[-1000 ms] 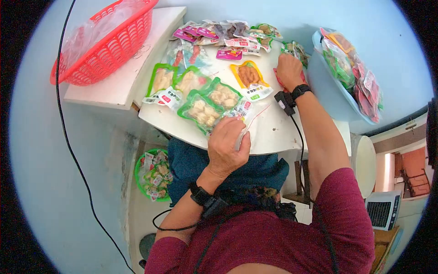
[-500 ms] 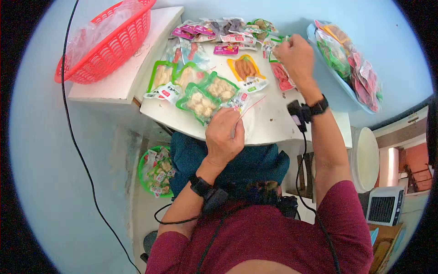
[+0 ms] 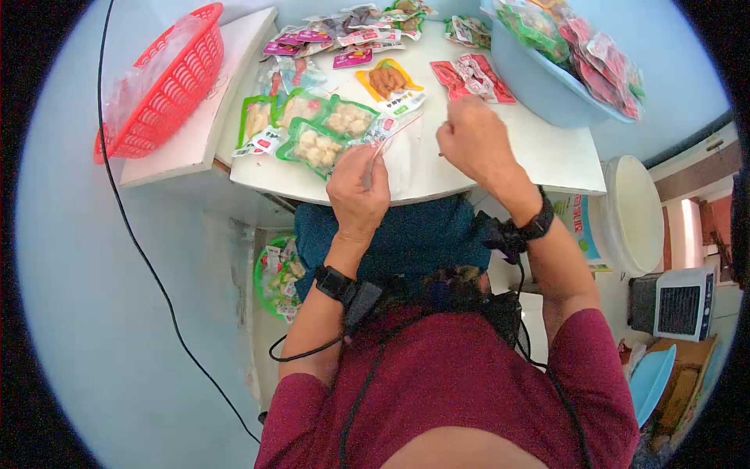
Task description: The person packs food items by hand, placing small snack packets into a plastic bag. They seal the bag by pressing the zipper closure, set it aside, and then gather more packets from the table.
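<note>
My left hand [image 3: 358, 187] is at the front edge of the white table, thumb and fingers pinched on the edge of a clear plastic bag [image 3: 404, 148] with a red line along it. Green-edged food packets [image 3: 316, 146] with pale round pieces lie just beyond those fingers, by the bag. My right hand [image 3: 475, 141] is over the table to the right of the bag, fingers curled; whatever may be in them is hidden. Red food packets [image 3: 491, 78] lie just past it. A yellow-edged packet [image 3: 388, 80] with brown pieces lies between the hands, farther back.
Several packets [image 3: 353, 59] are heaped at the table's back. A blue tub [image 3: 539, 90] full of packets stands at the right. On the left is a red basket [image 3: 176, 86] with clear plastic. Below are a green basket [image 3: 262, 285] and a white bucket [image 3: 637, 211].
My right hand has come back from the rear packets toward the table's front. The red packets behind it are now uncovered. My left hand keeps its pinch. The whole view has shifted.
</note>
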`<state>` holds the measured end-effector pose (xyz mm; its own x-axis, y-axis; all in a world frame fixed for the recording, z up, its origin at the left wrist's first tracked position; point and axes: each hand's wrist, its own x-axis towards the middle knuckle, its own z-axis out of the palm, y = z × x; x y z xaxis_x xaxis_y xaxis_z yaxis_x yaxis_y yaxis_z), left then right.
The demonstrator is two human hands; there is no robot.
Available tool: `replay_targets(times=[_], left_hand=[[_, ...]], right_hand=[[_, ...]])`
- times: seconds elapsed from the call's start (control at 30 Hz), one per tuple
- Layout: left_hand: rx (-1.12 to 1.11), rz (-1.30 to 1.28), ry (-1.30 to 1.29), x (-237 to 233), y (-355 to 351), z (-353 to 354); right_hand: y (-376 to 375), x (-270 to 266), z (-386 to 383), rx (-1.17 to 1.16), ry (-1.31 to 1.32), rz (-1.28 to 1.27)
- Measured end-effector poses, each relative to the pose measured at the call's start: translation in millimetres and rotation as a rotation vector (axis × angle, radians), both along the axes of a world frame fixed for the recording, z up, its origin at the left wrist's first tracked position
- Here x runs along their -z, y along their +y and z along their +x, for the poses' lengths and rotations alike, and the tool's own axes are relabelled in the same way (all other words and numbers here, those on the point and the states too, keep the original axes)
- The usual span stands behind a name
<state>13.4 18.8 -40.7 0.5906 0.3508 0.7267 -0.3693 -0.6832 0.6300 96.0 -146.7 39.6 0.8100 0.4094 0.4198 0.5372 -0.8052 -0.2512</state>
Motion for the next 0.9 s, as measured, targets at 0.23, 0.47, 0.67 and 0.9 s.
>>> replay_targets(times=[0.23,0.47,0.67,0.9], left_hand=[[0.014,-0.026,0.042,1,2,-2],[-0.004,-0.022,0.024,-2,-1,-2],[0.012,0.024,0.078,-18,-7,-8],[-0.044,0.235,0.093,-34,-14,-10]], right_hand=[[-21,9,28,-0.033,0.18,0.309],[-87,34,40,-0.302,-0.001,0.068],[-79,35,40,-0.171,0.262,0.222],[-70,11,45,-0.157,0.34,0.068]])
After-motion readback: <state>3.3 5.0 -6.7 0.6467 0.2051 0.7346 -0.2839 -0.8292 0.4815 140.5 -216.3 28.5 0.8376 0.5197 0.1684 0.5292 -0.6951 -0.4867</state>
